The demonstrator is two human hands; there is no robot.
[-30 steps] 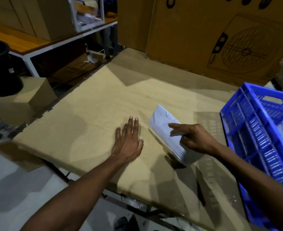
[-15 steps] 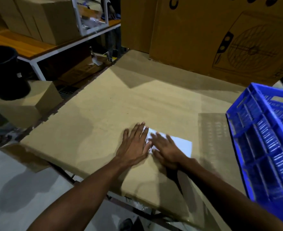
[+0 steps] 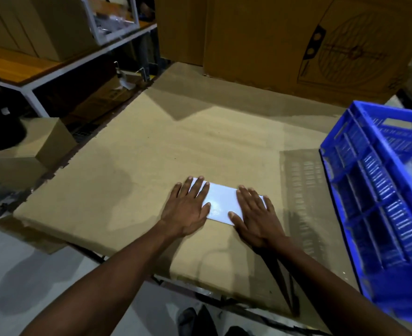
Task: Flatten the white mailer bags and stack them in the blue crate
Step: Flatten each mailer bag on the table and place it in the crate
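Left hand point(image 3: 188, 209) and right hand point(image 3: 254, 215) press flat, fingers straight, on the white mailer bag point(image 3: 220, 204)

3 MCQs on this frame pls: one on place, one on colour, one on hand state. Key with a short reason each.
1. The crate stands where, relative to the mailer bag?
A. right
B. left
C. on top of it

2. The crate's colour?
A. red
B. blue
C. green

3. How do the hands lie on the mailer bag?
A. both fists
B. one lifts it
C. both flat

Key: 1 A, the crate is at the table's right edge, right of the mailer bag. 2 B, its walls are blue. 3 C, left hand and right hand press it with straight fingers.
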